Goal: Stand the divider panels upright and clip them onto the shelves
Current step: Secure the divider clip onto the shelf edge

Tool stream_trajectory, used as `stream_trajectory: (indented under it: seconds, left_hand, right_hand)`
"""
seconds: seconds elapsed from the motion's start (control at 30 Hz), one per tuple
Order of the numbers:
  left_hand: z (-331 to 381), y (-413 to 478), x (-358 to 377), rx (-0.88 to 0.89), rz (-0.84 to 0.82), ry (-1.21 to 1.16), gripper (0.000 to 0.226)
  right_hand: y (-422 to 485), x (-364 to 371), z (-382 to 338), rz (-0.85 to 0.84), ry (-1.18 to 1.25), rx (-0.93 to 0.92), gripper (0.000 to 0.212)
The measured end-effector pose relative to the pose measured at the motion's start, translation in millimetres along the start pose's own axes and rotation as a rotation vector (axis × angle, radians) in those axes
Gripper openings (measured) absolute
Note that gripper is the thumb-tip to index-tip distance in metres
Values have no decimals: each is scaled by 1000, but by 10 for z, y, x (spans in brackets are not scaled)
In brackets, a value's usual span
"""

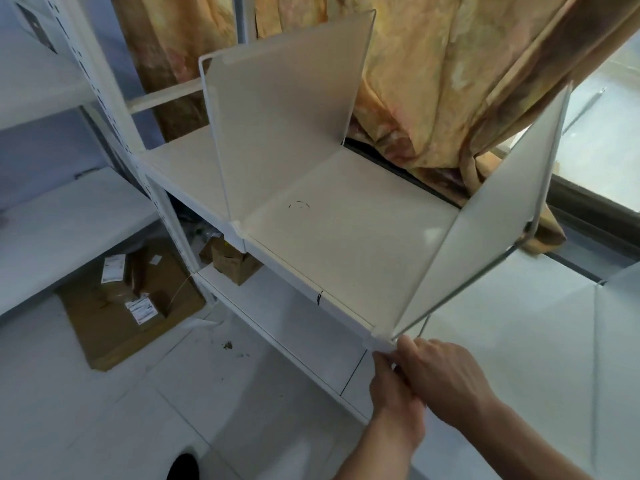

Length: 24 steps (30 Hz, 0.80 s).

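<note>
Two white divider panels stand upright on the white shelf (332,237). The left divider panel (277,133) sits clipped at the shelf's front edge. The right divider panel (485,230) leans to the right, its white clip (381,341) at the shelf's front edge. My left hand (394,400) and my right hand (446,379) are pressed together just below that clip, fingers pinching its lower end. A third panel (620,341) shows partly at the far right edge.
A patterned orange curtain (450,81) hangs behind the shelf, beside a window (602,140). Cardboard boxes (131,299) lie on the white floor under the shelves. A slotted white upright (114,109) and more shelves (69,220) stand at the left.
</note>
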<state>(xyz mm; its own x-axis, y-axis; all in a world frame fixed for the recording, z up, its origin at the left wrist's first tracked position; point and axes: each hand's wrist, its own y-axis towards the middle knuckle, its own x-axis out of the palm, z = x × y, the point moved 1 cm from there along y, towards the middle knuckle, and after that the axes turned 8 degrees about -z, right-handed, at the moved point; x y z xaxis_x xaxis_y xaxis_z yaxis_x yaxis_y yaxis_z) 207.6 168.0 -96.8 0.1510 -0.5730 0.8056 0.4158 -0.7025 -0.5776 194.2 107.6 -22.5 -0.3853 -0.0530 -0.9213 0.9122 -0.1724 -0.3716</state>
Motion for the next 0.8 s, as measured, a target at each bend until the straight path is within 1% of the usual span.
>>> stream_trajectory:
  seconds: [0.03,0.1,0.3,0.53,0.7,0.8]
  left_hand:
    - [-25,34,-15,-1,-14,-23,70]
    - [-51,110,-73,0,-49,-48,77]
    - [-58,149,-123,-9,-127,-16,76]
    - [28,173,-160,-34,-85,-15,77]
    - [173,181,-141,-51,-146,-55,80]
    - [234,214,-184,-52,-87,-56,78]
  right_hand:
    - [10,13,6,-1,-3,-4,19]
    - [36,46,14,5,2,-7,24]
    - [39,58,1,19,11,-17,27]
    - [96,-2,-71,9,13,-23,30]
    - [225,-59,-166,-3,27,-22,24]
    - [284,-86,-204,-19,43,-24,21]
